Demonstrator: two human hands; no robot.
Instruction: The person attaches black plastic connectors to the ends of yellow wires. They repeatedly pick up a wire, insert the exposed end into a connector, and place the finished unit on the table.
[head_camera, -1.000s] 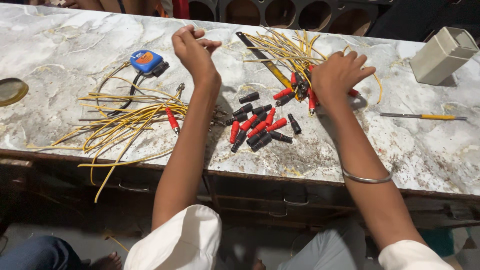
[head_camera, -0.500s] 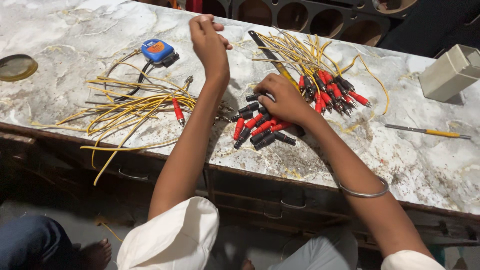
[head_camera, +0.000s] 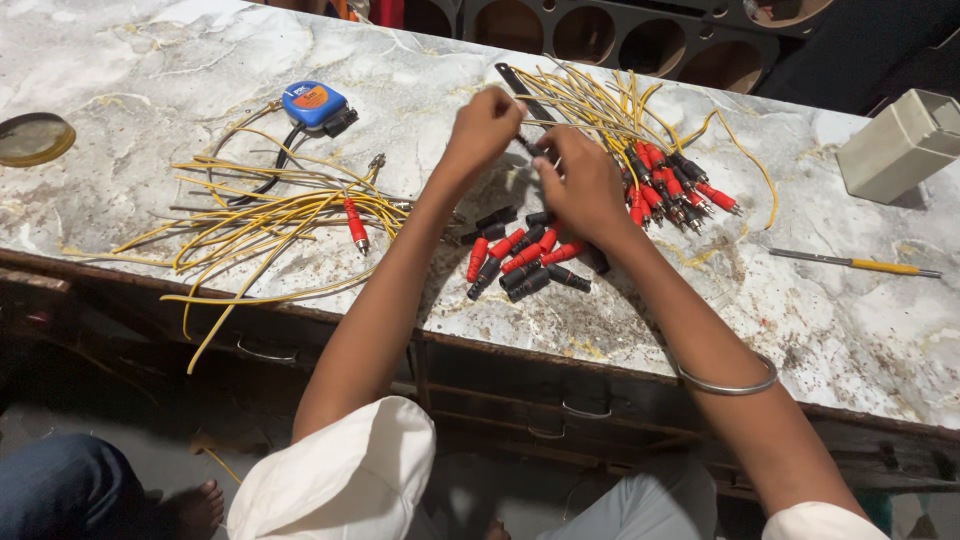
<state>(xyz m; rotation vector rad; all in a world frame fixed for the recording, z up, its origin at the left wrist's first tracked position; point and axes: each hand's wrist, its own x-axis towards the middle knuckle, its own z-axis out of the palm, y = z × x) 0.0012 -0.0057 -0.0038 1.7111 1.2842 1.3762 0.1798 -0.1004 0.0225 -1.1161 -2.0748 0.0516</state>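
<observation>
Your left hand (head_camera: 487, 125) and right hand (head_camera: 580, 185) meet above the worn marble-topped workbench (head_camera: 150, 60), fingers pressed together and pinching a small dark plug piece (head_camera: 527, 146) between them; what exactly it is, too small to tell. Directly under your hands: a loose pile of red and black plug sleeves (head_camera: 520, 255), lying flat, touching each other. Just right of your right hand: a bundle of yellow wires with red and black plugs fitted (head_camera: 660, 170), plug ends fanned toward the bench edge. A dark flat bar (head_camera: 515, 82) lies under that bundle's far end. Left of your left forearm: a tangle of loose yellow wires (head_camera: 240, 215), one red plug on it, some strands hanging over the front edge. Blue tape measure with orange label (head_camera: 314, 104) sits at the tangle's far side. Containers: beige open plastic box (head_camera: 895, 145) at the far right, well apart, contents not visible; round brass-coloured lid or dish (head_camera: 32, 138) at the far left. Yellow-handled screwdriver (head_camera: 855, 264) lies flat below the box. Silver bangle (head_camera: 728, 385) on your right wrist.
</observation>
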